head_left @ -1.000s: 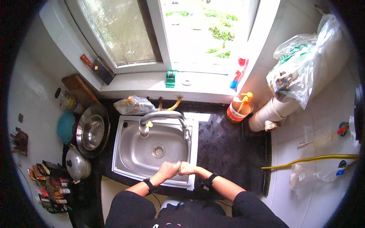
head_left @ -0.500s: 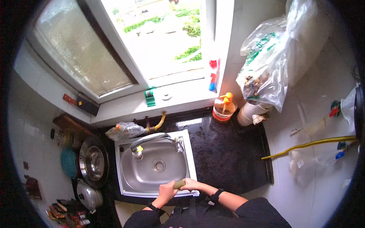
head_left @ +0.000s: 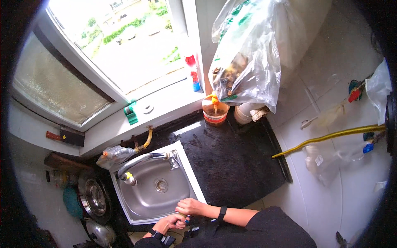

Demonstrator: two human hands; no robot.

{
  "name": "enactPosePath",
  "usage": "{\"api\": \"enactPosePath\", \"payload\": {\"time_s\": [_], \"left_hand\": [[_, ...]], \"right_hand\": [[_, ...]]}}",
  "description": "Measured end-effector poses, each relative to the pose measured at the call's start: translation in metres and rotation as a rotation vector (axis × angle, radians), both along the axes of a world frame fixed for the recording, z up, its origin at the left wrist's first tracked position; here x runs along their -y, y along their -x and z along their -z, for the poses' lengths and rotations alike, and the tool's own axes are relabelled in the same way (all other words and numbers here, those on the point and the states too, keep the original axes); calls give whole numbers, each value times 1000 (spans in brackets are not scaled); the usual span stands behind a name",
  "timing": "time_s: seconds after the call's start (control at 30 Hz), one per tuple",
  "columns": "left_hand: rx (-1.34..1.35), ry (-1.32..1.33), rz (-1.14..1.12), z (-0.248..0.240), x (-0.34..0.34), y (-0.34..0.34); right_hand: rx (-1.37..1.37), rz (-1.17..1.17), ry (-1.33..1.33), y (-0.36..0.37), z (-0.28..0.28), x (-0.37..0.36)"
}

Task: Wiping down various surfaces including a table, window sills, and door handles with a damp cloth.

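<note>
Over the near rim of the steel sink, my two hands are close together. My left hand is closed, fingers curled, and a small blue spot shows beside its fingertips. Just above and right of it, my right hand is a closed fist. Between them a little of an olive-green thing shows, gripped by both hands; most of it is hidden, and I cannot tell its kind. A curved faucet with a yellow-tipped spout reaches over the basin.
Right of the sink runs a black countertop. A tub with an orange pump stands at the back beside a white pipe. Above hangs a clear plastic bag. Left are a metal basin and a lidded pot.
The view has swung to the right and tilted. My hands have drawn nearer to my body, and the right hand now lies above the left, covering most of the olive-green thing.
</note>
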State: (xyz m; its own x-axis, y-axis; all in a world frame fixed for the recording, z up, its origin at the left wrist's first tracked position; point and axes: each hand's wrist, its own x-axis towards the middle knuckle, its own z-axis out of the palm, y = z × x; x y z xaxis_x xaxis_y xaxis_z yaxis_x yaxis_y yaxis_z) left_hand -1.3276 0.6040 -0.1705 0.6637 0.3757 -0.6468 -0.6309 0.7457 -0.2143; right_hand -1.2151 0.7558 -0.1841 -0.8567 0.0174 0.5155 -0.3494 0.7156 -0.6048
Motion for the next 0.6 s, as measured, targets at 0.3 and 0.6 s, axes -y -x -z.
{"api": "enactPosePath", "payload": {"time_s": [0.3,0.6], "left_hand": [[-1363,-306,750,8,-33,17],[-1979,-861,947,3,-19,13]], "right_hand": [[510,-10,36,30,19,3],[991,-164,479,32,21,5]]}}
